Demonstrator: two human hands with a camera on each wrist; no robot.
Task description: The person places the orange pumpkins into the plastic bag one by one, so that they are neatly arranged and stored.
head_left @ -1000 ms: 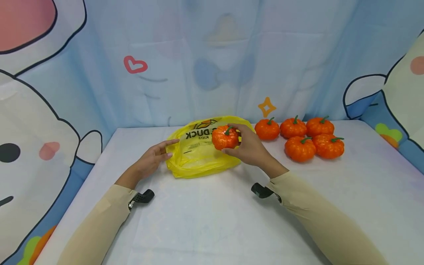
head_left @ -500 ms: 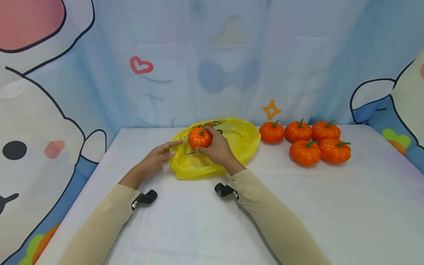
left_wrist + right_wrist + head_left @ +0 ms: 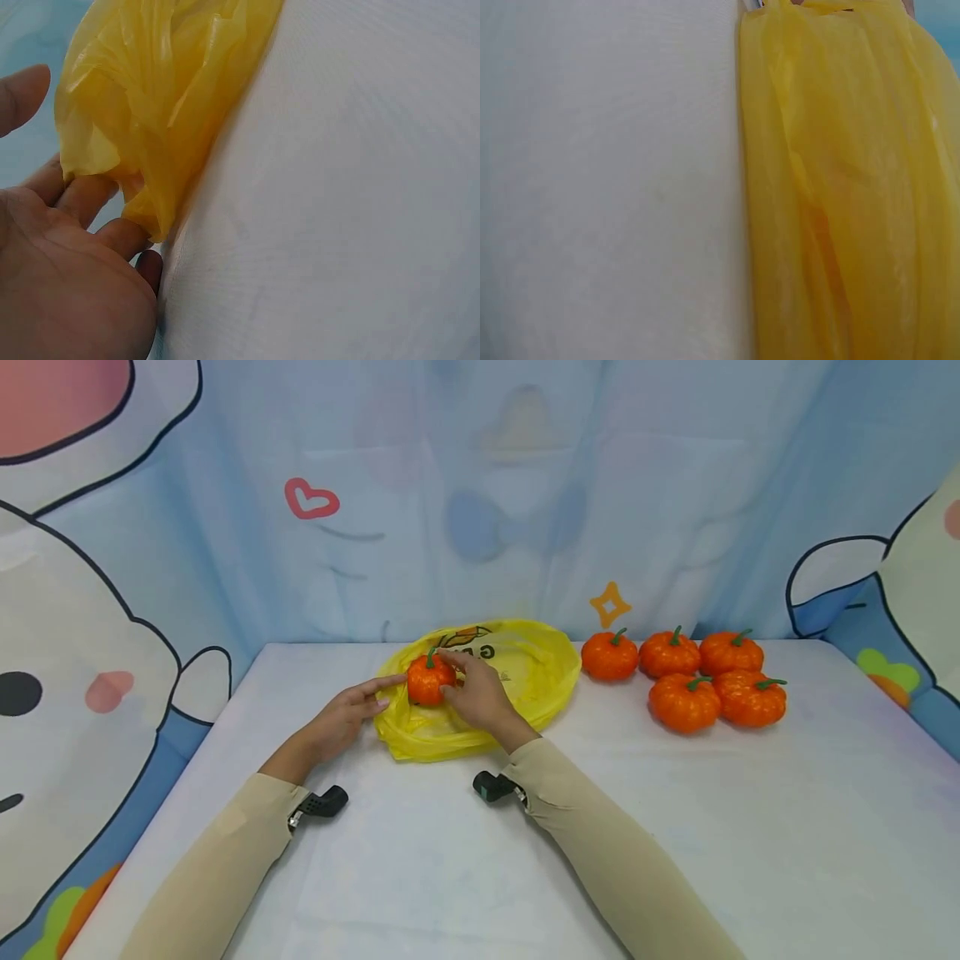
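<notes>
A small orange toy pumpkin (image 3: 429, 682) with a green stem sits upright over the left part of a yellow plastic bag (image 3: 543, 677), which lies spread on the table. My right hand (image 3: 483, 697) reaches across the bag and holds the pumpkin at its right side, between thumb and fingers. At the bag's left edge is my left hand (image 3: 333, 727). In the left wrist view its fingers rest loosely under the crumpled plastic, and the thumb stands apart. Only the bag's side (image 3: 855, 187) shows in the right wrist view; the right hand's grip is hidden there.
Several more orange toy pumpkins (image 3: 682, 703) stand in two rows at the back right of the white table (image 3: 420, 860). A printed blue curtain (image 3: 360, 577) hangs along the back edge.
My right hand has carried the pumpkin leftward over the bag and lowered it at the left side. The left hand has stayed at the bag's edge.
</notes>
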